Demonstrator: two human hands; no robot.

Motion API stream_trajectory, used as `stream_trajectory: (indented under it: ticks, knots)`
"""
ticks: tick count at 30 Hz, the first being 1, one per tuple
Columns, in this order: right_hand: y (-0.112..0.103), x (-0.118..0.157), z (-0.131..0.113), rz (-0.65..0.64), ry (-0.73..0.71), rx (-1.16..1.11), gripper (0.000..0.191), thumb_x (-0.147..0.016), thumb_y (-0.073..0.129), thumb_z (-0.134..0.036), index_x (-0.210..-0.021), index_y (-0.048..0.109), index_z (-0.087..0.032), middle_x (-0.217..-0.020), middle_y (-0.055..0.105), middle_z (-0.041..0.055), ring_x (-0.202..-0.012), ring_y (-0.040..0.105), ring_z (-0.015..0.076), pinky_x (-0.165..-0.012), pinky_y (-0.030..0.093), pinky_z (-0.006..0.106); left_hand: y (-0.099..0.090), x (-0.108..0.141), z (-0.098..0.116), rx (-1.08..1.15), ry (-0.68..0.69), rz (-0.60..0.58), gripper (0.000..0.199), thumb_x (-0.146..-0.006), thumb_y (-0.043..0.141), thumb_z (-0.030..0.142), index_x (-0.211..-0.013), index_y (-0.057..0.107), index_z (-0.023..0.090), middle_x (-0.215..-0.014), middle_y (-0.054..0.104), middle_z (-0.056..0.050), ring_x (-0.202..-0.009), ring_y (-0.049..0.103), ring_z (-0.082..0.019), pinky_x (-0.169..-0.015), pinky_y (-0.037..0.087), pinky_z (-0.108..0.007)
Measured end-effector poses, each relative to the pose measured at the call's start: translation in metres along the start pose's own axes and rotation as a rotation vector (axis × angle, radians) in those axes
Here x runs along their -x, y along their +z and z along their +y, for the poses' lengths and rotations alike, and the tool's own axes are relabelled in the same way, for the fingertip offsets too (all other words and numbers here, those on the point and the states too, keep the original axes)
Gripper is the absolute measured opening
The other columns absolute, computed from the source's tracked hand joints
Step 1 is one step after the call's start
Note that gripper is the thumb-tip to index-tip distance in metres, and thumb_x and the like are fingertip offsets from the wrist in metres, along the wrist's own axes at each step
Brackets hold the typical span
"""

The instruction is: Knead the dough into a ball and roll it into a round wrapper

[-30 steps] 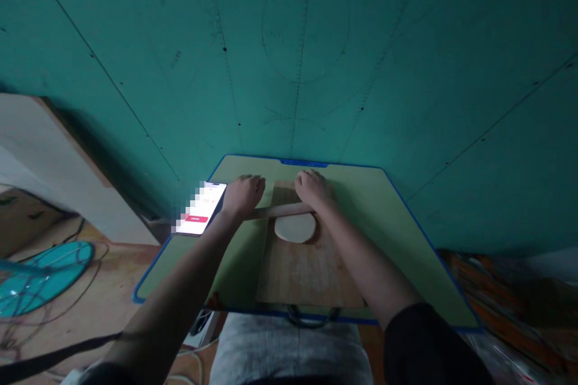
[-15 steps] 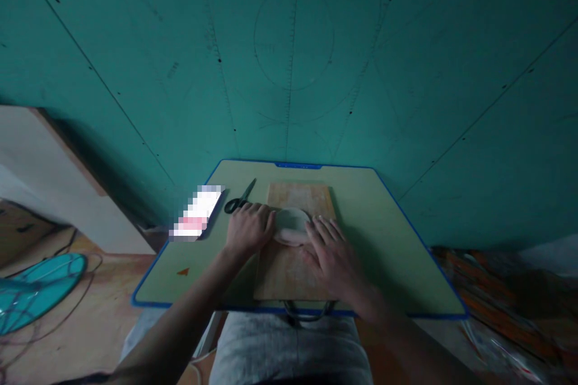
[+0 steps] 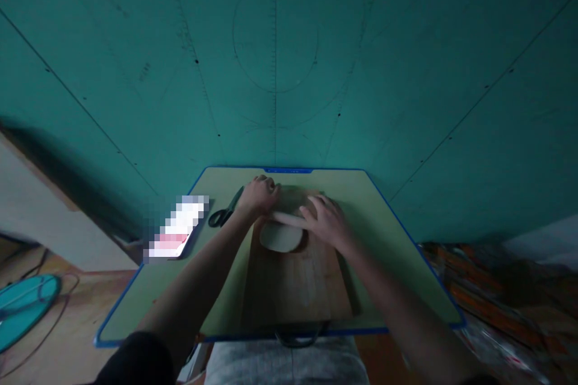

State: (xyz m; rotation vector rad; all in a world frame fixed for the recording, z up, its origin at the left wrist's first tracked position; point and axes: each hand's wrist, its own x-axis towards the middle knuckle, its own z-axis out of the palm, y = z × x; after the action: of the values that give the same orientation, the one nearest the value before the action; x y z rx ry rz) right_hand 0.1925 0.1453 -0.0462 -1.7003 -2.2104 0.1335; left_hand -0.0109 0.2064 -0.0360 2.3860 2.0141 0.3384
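Observation:
A pale rolling pin [image 3: 289, 219] lies crosswise over the wooden board [image 3: 293, 289], just beyond a flat oval of white dough [image 3: 280, 237]. Curled around the pin's left end is my left hand [image 3: 260, 195], closed. My right hand [image 3: 329, 219] grips the right end, its fingers reaching forward over the pin and its thumb near the shaft. Both ends of the pin are hidden under the hands. The dough's far edge is close to the pin; whether they touch I cannot tell.
Black-handled scissors [image 3: 224, 212] lie left of my left hand. Farther left is a phone [image 3: 180, 228] with a blurred screen. The small table [image 3: 383, 289] has a blue rim and stands against a green wall [image 3: 289, 72]. A black handle [image 3: 300, 341] shows at its front edge.
Both hands and the rolling pin have moved forward, away from me, across the dough. More of the dough and the near board is uncovered. The view has shifted slightly.

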Motion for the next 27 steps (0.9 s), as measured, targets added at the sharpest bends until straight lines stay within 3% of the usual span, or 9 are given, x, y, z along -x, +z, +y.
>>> stream_trajectory:
  ticks: [4,7,11,14,16,18,24,27]
  knots:
    - [0.000,-0.001,-0.002,-0.003,0.044,0.004,0.046,-0.100,0.042,-0.045,-0.129,0.061,-0.014,-0.134,0.062,0.0154,-0.122,0.057,0.0264,-0.104,0.041,0.039,0.000,-0.002,0.000,0.009,-0.019,0.000,0.042,-0.098,0.037,0.041,-0.106,0.069,0.015,-0.111,0.069,-0.014,-0.109,0.063,-0.028,-0.092,0.049,-0.038]
    - [-0.002,0.025,-0.015,-0.003,-0.005,0.027,0.045,-0.100,0.043,-0.045,-0.128,0.062,-0.016,-0.132,0.063,0.0154,-0.120,0.057,0.0278,-0.101,0.043,0.040,-0.003,0.017,-0.002,0.023,0.008,0.011,0.040,-0.098,0.039,0.041,-0.106,0.069,0.017,-0.112,0.069,-0.014,-0.109,0.063,-0.030,-0.092,0.050,-0.041]
    - [0.000,0.068,-0.036,0.071,-0.175,0.070,0.040,-0.096,0.053,-0.037,-0.131,0.059,-0.018,-0.139,0.058,0.0149,-0.128,0.051,0.0314,-0.102,0.045,0.044,-0.007,0.054,-0.012,0.063,0.046,0.050,0.037,-0.100,0.037,0.039,-0.113,0.065,0.020,-0.120,0.068,-0.011,-0.115,0.061,-0.026,-0.100,0.047,-0.041]
    - [0.007,0.082,-0.040,0.135,-0.205,0.062,0.034,-0.094,0.054,-0.021,-0.128,0.060,-0.020,-0.139,0.058,0.0136,-0.127,0.053,0.0297,-0.101,0.048,0.046,-0.009,0.076,-0.025,0.288,0.019,0.179,0.040,-0.101,0.033,0.039,-0.122,0.059,0.017,-0.128,0.065,-0.012,-0.122,0.058,-0.024,-0.104,0.046,-0.041]
    - [0.012,0.083,-0.034,0.152,-0.177,0.028,0.033,-0.093,0.052,-0.014,-0.124,0.061,-0.020,-0.134,0.062,0.0126,-0.122,0.057,0.0272,-0.097,0.051,0.043,-0.010,0.084,-0.033,0.489,-0.071,0.302,0.043,-0.102,0.027,0.039,-0.125,0.055,0.017,-0.129,0.064,-0.013,-0.122,0.059,-0.023,-0.103,0.048,-0.040]
    - [0.015,0.082,-0.022,0.168,-0.129,-0.022,0.033,-0.094,0.050,-0.013,-0.124,0.060,-0.020,-0.130,0.064,0.0122,-0.116,0.062,0.0253,-0.091,0.054,0.039,-0.009,0.088,-0.035,0.577,-0.115,0.335,0.043,-0.102,0.025,0.038,-0.124,0.056,0.017,-0.126,0.066,-0.013,-0.119,0.062,-0.022,-0.101,0.050,-0.040]
    - [0.008,0.088,0.030,0.336,0.073,-0.162,0.030,-0.096,0.042,-0.024,-0.117,0.061,-0.015,-0.108,0.070,0.0152,-0.096,0.069,0.0269,-0.079,0.056,0.038,0.002,0.088,-0.002,0.375,0.295,0.055,0.040,-0.096,0.043,0.030,-0.129,0.059,0.013,-0.136,0.062,-0.016,-0.127,0.058,-0.026,-0.108,0.047,-0.044]
    - [0.002,0.099,0.050,0.358,0.131,-0.252,0.031,-0.095,0.039,-0.029,-0.112,0.062,-0.016,-0.100,0.071,0.0132,-0.089,0.069,0.0262,-0.073,0.055,0.036,0.007,0.096,0.022,0.328,0.404,-0.012,0.037,-0.097,0.044,0.028,-0.126,0.062,0.014,-0.141,0.059,-0.015,-0.133,0.053,-0.024,-0.112,0.044,-0.041]
